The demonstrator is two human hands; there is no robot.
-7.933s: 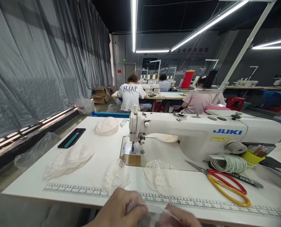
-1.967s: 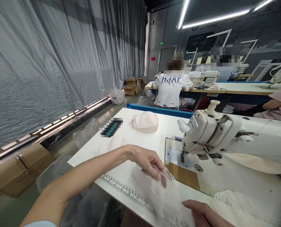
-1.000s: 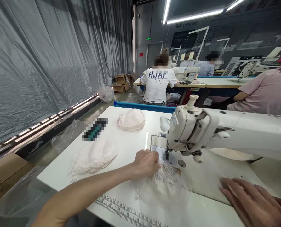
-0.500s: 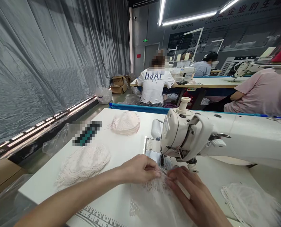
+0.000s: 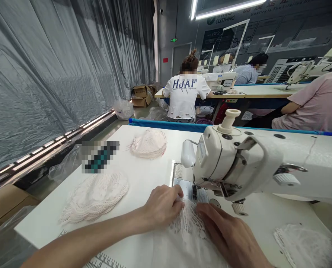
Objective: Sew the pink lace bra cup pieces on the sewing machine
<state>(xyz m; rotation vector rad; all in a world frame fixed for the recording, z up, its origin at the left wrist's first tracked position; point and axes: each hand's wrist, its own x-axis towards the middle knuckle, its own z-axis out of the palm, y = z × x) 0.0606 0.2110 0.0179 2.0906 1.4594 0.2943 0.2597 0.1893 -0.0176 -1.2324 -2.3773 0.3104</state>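
Observation:
A sheer white lace fabric (image 5: 187,234) lies gathered in front of the sewing machine (image 5: 219,160), its upper edge near the presser foot (image 5: 194,191). My left hand (image 5: 163,204) pinches the left side of that edge between thumb and fingers. On the right side, my right hand (image 5: 224,227) grips the fabric with its fingers bent over it; the fingertips are partly hidden. Both hands are just short of the needle area, a small gap apart, with loose gathers of lace between them.
Two stacks of lace pieces, a nearer stack (image 5: 96,197) and a farther one (image 5: 149,144), lie on the left of the white table (image 5: 143,182). More lace (image 5: 305,245) is at the right. A printed ruler (image 5: 104,260) marks the front. Co-workers sit beyond the blue edge (image 5: 168,125).
My view has shifted slightly, so the machine appears larger and farther right. My hands have moved a little apart, and more of the gathered lace shows between them.

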